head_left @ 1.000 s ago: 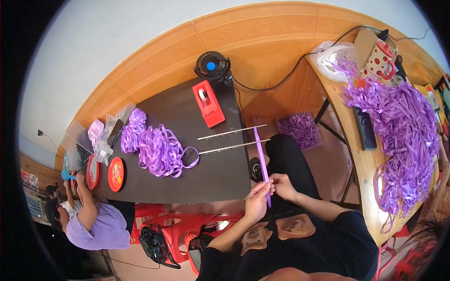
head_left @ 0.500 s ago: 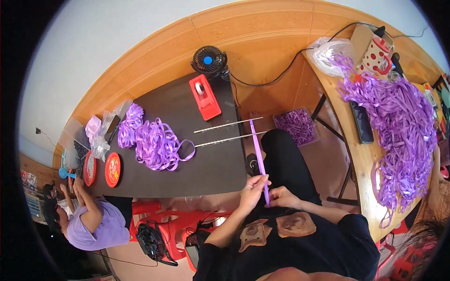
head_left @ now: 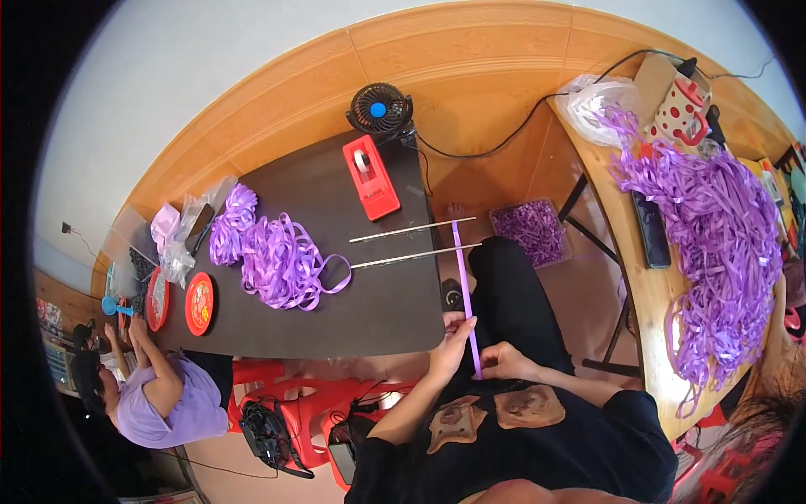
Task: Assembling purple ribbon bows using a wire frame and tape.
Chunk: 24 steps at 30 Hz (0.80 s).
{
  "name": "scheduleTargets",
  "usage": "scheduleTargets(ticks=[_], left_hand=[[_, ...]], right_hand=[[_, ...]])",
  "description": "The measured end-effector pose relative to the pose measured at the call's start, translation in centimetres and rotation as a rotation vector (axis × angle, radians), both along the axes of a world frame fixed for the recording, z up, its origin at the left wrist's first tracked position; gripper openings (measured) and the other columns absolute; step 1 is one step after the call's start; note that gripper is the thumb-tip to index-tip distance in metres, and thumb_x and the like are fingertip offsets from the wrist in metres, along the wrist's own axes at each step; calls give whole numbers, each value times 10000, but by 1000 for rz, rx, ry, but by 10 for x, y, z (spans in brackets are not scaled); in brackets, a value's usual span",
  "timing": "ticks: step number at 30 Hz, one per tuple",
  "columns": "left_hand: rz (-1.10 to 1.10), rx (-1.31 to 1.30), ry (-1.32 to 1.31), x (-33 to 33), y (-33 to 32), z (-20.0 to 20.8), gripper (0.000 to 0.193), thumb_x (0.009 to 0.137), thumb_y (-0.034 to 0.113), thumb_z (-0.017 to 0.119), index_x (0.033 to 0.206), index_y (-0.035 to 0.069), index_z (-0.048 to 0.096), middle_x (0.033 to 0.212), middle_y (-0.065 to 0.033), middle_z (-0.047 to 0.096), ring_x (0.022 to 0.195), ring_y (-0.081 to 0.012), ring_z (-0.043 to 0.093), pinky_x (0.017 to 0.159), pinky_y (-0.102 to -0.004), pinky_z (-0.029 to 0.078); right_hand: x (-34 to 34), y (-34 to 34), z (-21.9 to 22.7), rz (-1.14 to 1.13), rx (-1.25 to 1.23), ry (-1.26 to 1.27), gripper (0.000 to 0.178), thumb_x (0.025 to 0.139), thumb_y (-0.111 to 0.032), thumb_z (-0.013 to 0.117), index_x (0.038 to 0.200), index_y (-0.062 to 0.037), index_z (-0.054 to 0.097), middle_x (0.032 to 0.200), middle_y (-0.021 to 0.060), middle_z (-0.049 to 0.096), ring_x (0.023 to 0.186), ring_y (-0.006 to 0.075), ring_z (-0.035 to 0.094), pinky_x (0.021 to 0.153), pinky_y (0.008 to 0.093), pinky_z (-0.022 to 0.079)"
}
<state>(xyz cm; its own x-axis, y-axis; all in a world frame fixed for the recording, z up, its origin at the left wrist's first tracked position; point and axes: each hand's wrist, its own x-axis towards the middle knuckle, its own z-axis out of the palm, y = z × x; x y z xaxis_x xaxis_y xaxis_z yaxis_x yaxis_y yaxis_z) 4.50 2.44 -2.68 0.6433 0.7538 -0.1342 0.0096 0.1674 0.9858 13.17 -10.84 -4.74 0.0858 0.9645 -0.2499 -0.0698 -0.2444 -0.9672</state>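
Observation:
A narrow purple ribbon point(head_left: 464, 281) runs from the far one of two thin metal rods point(head_left: 390, 232) down to my hands, crossing the near rod point(head_left: 403, 259). My left hand point(head_left: 451, 344) pinches it partway along, by the table's corner. Close to my lap, the fingers of my right hand point(head_left: 508, 363) are closed at the ribbon's lower end; the exact grip is partly hidden. Both rods jut past the right edge of the dark table point(head_left: 369, 323). A loose purple ribbon pile point(head_left: 281, 260) lies left of the rods.
A red tape dispenser point(head_left: 370, 178) and a small black fan point(head_left: 380, 109) stand at the back. Red plates point(head_left: 200, 304) lie left, near a person in lilac point(head_left: 172, 403). At right, a wooden table point(head_left: 625, 252) carries a ribbon heap point(head_left: 722, 235). A bin of ribbon scraps point(head_left: 531, 231) sits below.
My left hand has shifted slightly along the ribbon, away from my body. The stretched ribbon looks narrower and more upright. My right hand stays near its lower end.

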Motion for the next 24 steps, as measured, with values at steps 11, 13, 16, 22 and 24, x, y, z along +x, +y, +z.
scheduleTargets(ticks=[11,13,16,22,24], left_hand=[[-121,-281,-41,-2,9,-9,116,811,134,700,833,26,665,756,-19,621,697,-86,579,651,-211,452],[-123,-345,-117,-3,8,-10,100,809,116,697,811,22,666,753,-23,616,708,-91,580,663,-208,448],[-134,-339,-124,-3,6,4,72,812,82,681,817,12,664,749,-26,607,739,-96,582,691,-216,452],[-125,-382,-192,-4,2,7,52,817,34,651,839,-12,655,796,-46,600,758,-131,583,733,-252,474],[-115,-396,-190,-6,1,7,58,816,34,651,849,-14,654,805,-50,600,760,-138,582,733,-254,476]], right_hand=[[9,0,22,-31,-13,-118,160,723,-120,758,769,-23,639,678,14,606,618,58,520,562,236,423],[15,3,18,-354,91,-444,127,714,-75,731,781,-22,637,754,70,619,648,137,577,578,280,454],[47,30,55,-576,503,-1112,287,638,9,653,922,6,610,978,156,581,850,322,572,711,384,462],[74,77,88,-370,847,-1550,336,688,-153,571,983,-8,639,1133,140,574,984,252,550,750,338,424],[77,85,87,-278,940,-1664,321,673,-162,568,930,12,648,1075,132,597,996,251,550,761,335,424]])
